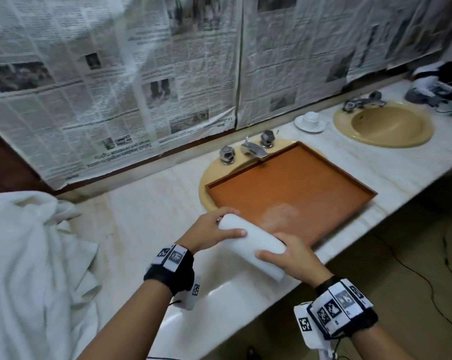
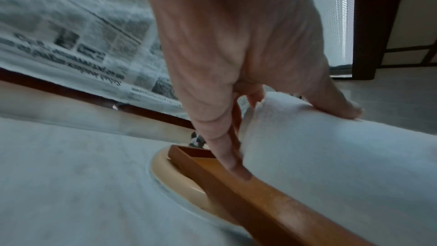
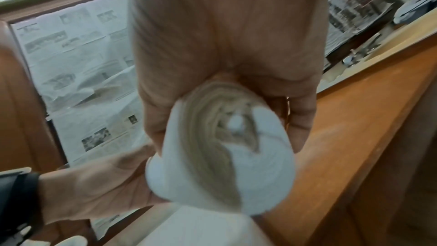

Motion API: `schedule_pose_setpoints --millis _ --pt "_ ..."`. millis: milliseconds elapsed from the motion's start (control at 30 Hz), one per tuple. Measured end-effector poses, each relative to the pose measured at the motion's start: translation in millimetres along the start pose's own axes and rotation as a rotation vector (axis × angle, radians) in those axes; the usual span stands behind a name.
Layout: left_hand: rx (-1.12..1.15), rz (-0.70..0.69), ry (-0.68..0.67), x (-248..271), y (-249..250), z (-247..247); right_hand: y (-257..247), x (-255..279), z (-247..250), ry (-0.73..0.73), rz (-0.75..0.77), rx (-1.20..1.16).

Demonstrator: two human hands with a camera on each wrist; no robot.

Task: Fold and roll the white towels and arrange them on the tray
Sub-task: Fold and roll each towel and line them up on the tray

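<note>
A rolled white towel (image 1: 253, 245) hangs in the air over the counter, just short of the near left corner of the brown tray (image 1: 310, 167). My left hand (image 1: 214, 229) grips its far end, thumb on top and fingers curled behind. My right hand (image 1: 289, 255) grips the near end. In the right wrist view the spiral end of the rolled towel (image 3: 227, 156) faces the camera. The left wrist view shows the rolled towel (image 2: 331, 156) above the tray rim (image 2: 236, 184). The tray lies across a beige sink (image 1: 206, 193) and holds nothing.
A heap of loose white towels (image 1: 30, 268) lies at the left on the marble counter (image 1: 141, 216). Taps (image 1: 253, 149) stand behind the tray. A white cup on a saucer (image 1: 310, 120) and a second sink (image 1: 386, 126) sit at the right. Newspaper covers the wall.
</note>
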State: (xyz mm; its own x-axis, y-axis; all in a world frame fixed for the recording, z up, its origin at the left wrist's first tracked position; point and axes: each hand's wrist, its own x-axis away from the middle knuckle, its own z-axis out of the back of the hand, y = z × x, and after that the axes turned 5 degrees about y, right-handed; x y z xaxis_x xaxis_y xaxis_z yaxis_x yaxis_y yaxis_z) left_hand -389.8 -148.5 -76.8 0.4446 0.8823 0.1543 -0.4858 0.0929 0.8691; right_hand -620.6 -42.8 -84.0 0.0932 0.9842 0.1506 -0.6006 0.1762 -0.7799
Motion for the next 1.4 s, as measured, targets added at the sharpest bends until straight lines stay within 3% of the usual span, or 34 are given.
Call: schedule_pose_setpoints --millis 133,333,700,900,1400 --pt "-0.079 -0.074 0.048 -54 13 -27 20 -23 5 0.169 -0.098 0.025" --pt "-0.252 -0.059 0.07 -89 -1 -53 42 -46 -5 0.174 -0.141 0.132" --pt "-0.291 -0.13 0.129 -84 -13 -60 54 -42 -8 0.081 -0.052 0.154" --pt "-0.3 -0.129 0.173 -82 -7 -65 62 -44 0 0.036 -0.063 0.001" --pt "-0.193 -0.075 0.282 -67 -14 -75 47 -47 3 0.035 -0.122 0.026"
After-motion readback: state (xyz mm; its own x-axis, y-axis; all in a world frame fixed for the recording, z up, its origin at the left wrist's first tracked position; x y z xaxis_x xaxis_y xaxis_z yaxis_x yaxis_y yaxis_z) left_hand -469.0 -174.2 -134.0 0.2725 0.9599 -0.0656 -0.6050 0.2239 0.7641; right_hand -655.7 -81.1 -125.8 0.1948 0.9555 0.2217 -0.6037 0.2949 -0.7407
